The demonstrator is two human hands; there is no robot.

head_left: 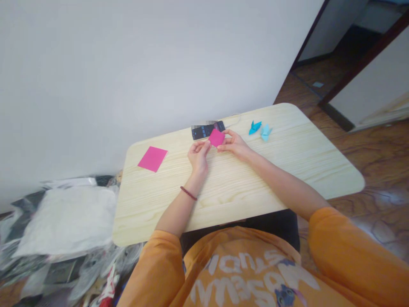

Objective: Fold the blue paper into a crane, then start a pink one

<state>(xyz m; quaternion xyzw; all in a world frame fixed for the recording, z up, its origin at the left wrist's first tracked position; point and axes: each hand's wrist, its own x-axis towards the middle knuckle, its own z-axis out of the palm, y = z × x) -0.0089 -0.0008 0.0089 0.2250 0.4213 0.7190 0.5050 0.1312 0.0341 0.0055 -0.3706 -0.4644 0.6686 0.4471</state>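
In the head view, the left hand [198,157] pinches the near-left edge of a small pink paper square [217,138] between thumb and fingers; the other fingers curl inward, their tips partly hidden. The right hand [234,145] grips the same square from its right side, thumb below and a finger near the upper corner. The square is held over the near edge of a phone [201,132], covering part of its screen; whether it touches the phone or is raised above it I cannot tell, nor can its fold lines be made out. The phone's top edge is blurred by a pixelated patch, and its display is too small to read. A pale cable [235,122] runs from its right end, faint against the table [255,187].

A larger pink sheet [152,159] lies flat at the left. Right of the hands, a dark blue folded paper [254,127] sits just beside a light blue one [266,132], their details indistinct. The orange shirt [236,247] is cut off by the bottom edge.
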